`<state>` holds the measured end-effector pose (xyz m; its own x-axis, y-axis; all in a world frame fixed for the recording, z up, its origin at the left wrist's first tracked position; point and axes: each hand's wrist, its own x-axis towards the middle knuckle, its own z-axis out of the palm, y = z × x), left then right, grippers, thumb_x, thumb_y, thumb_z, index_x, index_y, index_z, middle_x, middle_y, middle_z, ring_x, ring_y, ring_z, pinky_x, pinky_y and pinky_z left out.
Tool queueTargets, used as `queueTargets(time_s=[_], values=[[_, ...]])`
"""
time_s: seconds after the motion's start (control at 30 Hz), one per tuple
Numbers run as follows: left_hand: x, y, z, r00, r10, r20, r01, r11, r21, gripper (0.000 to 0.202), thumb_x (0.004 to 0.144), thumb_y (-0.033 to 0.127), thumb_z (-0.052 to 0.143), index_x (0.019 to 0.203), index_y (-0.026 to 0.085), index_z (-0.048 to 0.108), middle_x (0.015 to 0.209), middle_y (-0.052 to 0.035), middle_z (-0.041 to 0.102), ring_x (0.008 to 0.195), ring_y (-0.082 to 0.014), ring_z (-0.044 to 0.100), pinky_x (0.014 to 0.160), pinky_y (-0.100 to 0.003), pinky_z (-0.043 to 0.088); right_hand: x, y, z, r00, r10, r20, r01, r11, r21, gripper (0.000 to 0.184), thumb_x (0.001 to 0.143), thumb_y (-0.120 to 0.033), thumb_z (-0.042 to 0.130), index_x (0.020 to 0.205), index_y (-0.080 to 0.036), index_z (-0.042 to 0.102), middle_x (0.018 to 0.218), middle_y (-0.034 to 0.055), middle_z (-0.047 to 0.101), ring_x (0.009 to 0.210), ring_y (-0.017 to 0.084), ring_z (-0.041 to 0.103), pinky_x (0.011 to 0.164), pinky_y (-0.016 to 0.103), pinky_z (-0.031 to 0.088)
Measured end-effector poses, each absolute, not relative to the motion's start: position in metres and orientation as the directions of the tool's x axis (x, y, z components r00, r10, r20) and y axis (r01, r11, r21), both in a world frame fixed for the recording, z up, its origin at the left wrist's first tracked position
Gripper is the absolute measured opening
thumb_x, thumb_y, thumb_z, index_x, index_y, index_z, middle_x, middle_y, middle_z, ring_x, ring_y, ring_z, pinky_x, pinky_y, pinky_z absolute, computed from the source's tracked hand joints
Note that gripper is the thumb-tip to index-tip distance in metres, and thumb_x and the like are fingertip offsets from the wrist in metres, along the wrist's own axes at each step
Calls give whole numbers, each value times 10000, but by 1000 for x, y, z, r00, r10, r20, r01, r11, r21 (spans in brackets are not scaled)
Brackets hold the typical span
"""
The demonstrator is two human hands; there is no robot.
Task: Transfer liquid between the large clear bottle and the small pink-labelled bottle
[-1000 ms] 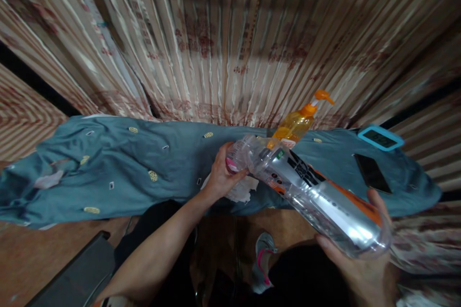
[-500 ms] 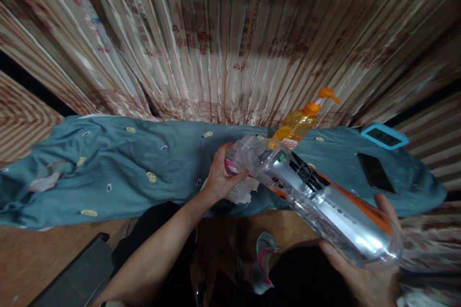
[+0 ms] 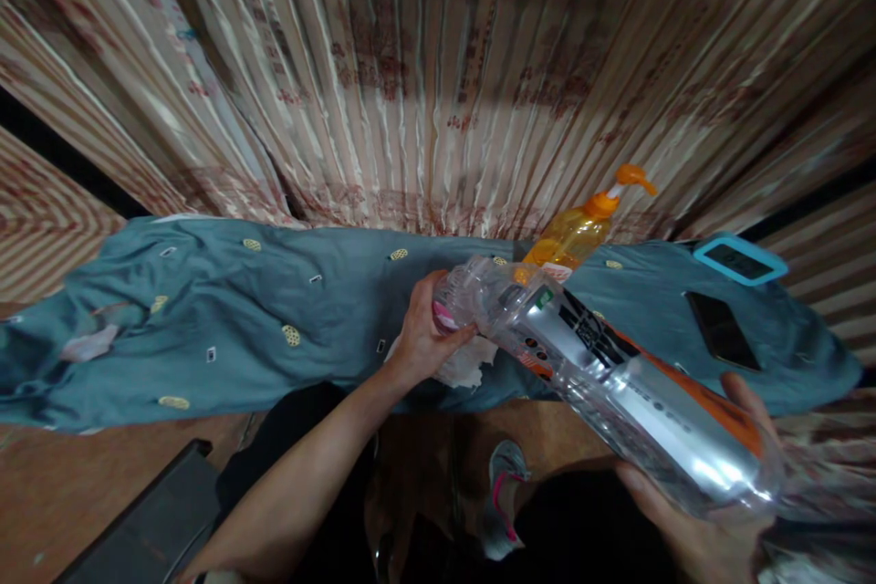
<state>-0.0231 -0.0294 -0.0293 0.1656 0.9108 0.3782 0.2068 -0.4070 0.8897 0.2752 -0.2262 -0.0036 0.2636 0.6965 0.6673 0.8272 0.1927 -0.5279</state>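
My right hand (image 3: pixel 712 525) is wrapped round the base of a large clear plastic bottle (image 3: pixel 640 397) with a silver and orange label. The bottle is tilted, its narrow end pointing left and away from me. My left hand (image 3: pixel 421 342) grips a small clear plastic container (image 3: pixel 460 287) with a pink patch on its side. That container meets the narrow end of the bottle; whether they touch or overlap, I cannot tell. Below them on the cloth lies a crumpled white tissue (image 3: pixel 472 363). Behind the bottle stands a pump bottle (image 3: pixel 571 237) of yellow-orange liquid.
A green-blue patterned cloth (image 3: pixel 225 310) covers the narrow table. To the right are a black phone (image 3: pixel 724 330) and a blue-framed digital clock (image 3: pixel 740 259). Pleated curtains (image 3: pixel 424 91) hang along the back. A dark grey box-like object (image 3: pixel 147 520) is at lower left.
The whole view has shifted slightly, so things sit a little further right. Both hands keep their holds, and the bottle and container stay together in much the same pose.
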Motion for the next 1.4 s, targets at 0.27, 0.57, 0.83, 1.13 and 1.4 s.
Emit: queueTargets(time_s=[0.27, 0.57, 0.83, 1.13, 1.4], values=[[-23, -30, -29, 174, 904, 391, 223, -422, 879, 860, 764, 464, 938, 1470, 227, 508, 1464, -154, 649, 1389, -378, 636, 1230, -577, 498, 262, -224, 9, 228, 685, 692, 846, 212, -489, 1249, 712, -613, 940, 1730, -167, 371, 1686, 236, 448, 1477, 559, 478, 1224, 865, 271], [-22, -29, -34, 177, 887, 425, 249, -459, 853, 866, 795, 488, 913, 1488, 204, 479, 1479, -176, 635, 1398, -384, 629, 1223, -577, 498, 248, -219, 13, 390, 663, 639, 765, 153, -626, 1329, 615, -693, 967, 1680, -103, 437, 1616, 270, 510, 1450, 549, 503, 1235, 830, 274], [-22, -29, -34, 180, 881, 438, 278, -472, 837, 873, 800, 489, 915, 1499, 204, 477, 1485, -178, 642, 1390, -382, 642, 1215, -574, 510, 252, -219, 10, 389, 662, 640, 757, 166, -632, 1316, 581, -665, 991, 1660, -134, 457, 1634, 260, 492, 1453, 510, 508, 1232, 819, 283], [-20, -28, -36, 167, 879, 446, 290, -476, 830, 883, 794, 470, 919, 1506, 189, 479, 1494, -188, 632, 1413, -384, 628, 1235, -584, 499, 249, -220, 14, 348, 640, 685, 809, 164, -564, 1108, 710, -704, 904, 1587, -135, 538, 1533, 227, 578, 1389, 453, 559, 1262, 757, 302], [-20, -29, -36, 160, 884, 438, 284, -466, 838, 883, 781, 436, 933, 1508, 200, 490, 1483, -175, 640, 1404, -381, 635, 1232, -580, 504, 253, -220, 10, 355, 647, 675, 788, 181, -588, 1311, 616, -673, 971, 1687, -143, 432, 1635, 256, 494, 1453, 534, 512, 1226, 821, 303]])
